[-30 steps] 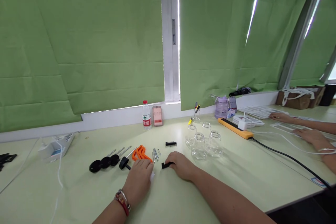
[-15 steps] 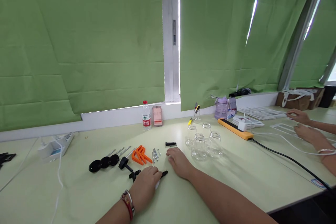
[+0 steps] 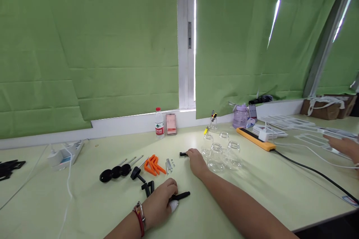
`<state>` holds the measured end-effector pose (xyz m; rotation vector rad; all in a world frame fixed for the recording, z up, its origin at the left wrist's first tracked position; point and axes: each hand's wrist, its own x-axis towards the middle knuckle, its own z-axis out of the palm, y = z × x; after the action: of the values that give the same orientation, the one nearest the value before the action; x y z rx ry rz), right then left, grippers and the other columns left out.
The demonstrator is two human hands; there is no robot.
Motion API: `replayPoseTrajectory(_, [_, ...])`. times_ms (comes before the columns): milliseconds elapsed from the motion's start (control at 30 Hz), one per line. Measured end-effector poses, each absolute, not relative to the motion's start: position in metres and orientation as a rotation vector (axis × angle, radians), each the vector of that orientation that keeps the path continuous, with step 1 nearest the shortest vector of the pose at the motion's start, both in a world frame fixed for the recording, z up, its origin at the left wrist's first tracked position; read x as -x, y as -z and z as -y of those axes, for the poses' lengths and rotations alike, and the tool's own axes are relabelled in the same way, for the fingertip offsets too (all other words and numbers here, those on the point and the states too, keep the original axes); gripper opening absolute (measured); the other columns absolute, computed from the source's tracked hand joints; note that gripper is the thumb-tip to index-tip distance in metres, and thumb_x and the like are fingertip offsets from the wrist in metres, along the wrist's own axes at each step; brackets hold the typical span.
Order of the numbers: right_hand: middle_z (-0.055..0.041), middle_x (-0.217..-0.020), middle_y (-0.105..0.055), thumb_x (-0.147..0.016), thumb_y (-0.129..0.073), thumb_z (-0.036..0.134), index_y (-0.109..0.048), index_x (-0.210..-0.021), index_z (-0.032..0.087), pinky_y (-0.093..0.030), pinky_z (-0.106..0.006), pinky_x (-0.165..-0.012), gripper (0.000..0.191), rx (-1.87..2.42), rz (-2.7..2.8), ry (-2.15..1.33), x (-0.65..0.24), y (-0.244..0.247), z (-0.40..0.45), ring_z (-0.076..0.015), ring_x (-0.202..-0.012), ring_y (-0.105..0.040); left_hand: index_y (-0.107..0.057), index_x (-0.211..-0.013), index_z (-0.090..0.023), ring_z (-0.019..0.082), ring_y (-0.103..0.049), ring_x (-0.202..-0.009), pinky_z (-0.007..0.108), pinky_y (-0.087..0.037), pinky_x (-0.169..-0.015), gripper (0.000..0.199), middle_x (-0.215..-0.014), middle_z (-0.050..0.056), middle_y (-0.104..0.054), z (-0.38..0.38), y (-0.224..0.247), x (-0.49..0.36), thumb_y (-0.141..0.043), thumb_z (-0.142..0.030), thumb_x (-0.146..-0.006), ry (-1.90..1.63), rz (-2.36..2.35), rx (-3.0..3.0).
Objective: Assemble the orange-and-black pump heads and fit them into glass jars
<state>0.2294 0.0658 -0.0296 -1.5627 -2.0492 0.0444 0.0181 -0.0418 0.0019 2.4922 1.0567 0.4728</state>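
Rod (image 3: 182, 196) in the left fingers (image 3: 171, 187), toothed piece (image 3: 183, 154) at the right fingers (image 3: 192, 152)

The left fingers are curled closed around the black rod, low over the bench (image 3: 117, 209). Its long axis runs mostly sideways, the free end pointing right and slightly away from the person. A white cover (image 3: 174, 205) sits on the left thumb. Beyond and right of these fingers, the right fingers touch the right end of the black toothed piece, which lies sideways, its exposed end pointing left; whether they pinch it cannot be told. Two black brackets (image 3: 148, 188) lie just left of the left fingers; orange brackets (image 3: 153, 165) and screws (image 3: 168, 165) lie beyond them. Glass jars (image 3: 216, 158) stand right of the right fingers.
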Motion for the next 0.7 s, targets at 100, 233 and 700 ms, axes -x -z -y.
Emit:
replayPoseTrajectory(100, [-0.0096,-0.105,-0.060,-0.075,-0.037,-0.005,-0.063,-0.104,0.015,-0.036,-0.029,-0.088,0.044,1.563,2.067,-0.051,-0.231,0.031,-0.069,-0.0201,-0.102,-0.049,-0.053,-0.082,-0.020,0.014,-0.054,-0.084,0.026,-0.046,-0.077,0.014,-0.100,0.004,-0.054,0.040,-0.001,-0.019,-0.048,-0.011,-0.073,-0.470,-1.002,-2.508])
replayPoseTrajectory(233, [-0.0092,-0.100,-0.061,-0.079,-0.038,-0.001,-0.065,-0.099,0.015,-0.037,-0.027,-0.085,0.038,1.552,2.089,-0.066,-0.231,0.033,-0.070,-0.0192,-0.097,-0.051,-0.054,-0.082,-0.021,0.015,-0.054,-0.086,0.026,-0.045,-0.078,0.014,-0.098,0.003,-0.056,0.042,-0.003,-0.020,-0.047,-0.011,-0.075,-0.471,-0.975,-2.544])
replayPoseTrajectory(700, [-0.0031,-0.093,-0.066,-0.081,-0.045,0.007,-0.070,-0.090,0.022,-0.039,-0.026,-0.083,0.030,1.343,2.268,-0.183,-0.220,0.026,-0.042,-0.0175,-0.091,-0.056,-0.055,-0.089,-0.020,0.013,-0.050,-0.067,0.024,-0.040,-0.061,0.017,-0.078,0.000,-0.059,0.040,-0.003,-0.016,-0.042,-0.019,-0.080,-0.501,-1.167,-2.310])
